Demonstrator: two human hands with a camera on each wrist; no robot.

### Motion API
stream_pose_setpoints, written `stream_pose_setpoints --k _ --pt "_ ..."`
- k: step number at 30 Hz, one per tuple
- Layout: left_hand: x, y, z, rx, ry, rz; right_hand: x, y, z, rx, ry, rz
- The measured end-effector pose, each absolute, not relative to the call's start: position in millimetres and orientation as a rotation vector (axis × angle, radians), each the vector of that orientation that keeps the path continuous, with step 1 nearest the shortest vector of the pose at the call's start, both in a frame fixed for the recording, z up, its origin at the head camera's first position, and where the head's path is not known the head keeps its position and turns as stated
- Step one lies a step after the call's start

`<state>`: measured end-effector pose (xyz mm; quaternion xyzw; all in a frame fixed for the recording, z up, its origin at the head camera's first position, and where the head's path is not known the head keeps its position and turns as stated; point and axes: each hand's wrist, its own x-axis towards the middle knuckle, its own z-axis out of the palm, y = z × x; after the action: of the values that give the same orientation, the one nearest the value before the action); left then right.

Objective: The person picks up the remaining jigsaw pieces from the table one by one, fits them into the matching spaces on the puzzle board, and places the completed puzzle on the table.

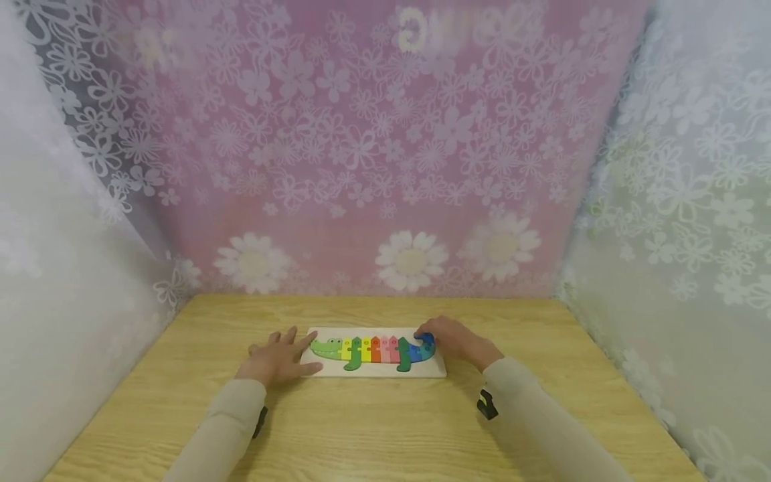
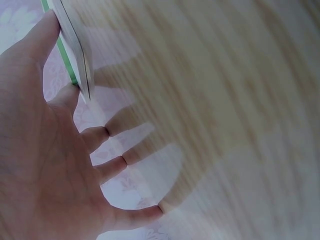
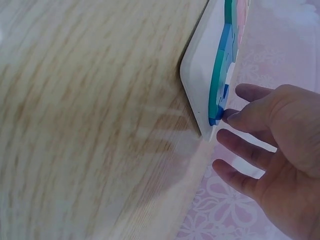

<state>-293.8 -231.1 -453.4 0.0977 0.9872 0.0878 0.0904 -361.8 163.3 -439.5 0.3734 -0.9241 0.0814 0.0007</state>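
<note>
A wooden crocodile puzzle lies on the table, its pale board filled with colored pieces from a green head at left to a blue tail at right. My left hand spreads its fingers at the board's left end, thumb and index finger resting on the board; in the left wrist view the other fingers of this hand reach past its edge to the tabletop. With thumb and index finger, my right hand pinches the dark blue tail piece. In the right wrist view, the thumb touches that piece and the remaining fingers are apart from it.
The light wood-grain table carries the board near its middle. A pink floral curtain rises behind the far edge, with pale floral panels at the left and right. Dark straps show at both wrists.
</note>
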Motion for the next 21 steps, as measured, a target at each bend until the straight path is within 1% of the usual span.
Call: stream_pose_setpoints --k 7,12,18,21 --pt "-297 -231 -453 0.295 2.947 0.245 -363 165 -438 1.168 -2.899 0.256" --pt "-296 -236 -454 0.302 2.932 0.319 -361 167 -431 1.178 -2.891 0.286" --pt "-290 -247 -450 0.319 2.898 0.446 -354 181 -418 1.064 -2.832 0.275" --pt "-288 -253 -447 0.291 2.876 0.462 -350 192 -411 1.019 -2.790 0.347"
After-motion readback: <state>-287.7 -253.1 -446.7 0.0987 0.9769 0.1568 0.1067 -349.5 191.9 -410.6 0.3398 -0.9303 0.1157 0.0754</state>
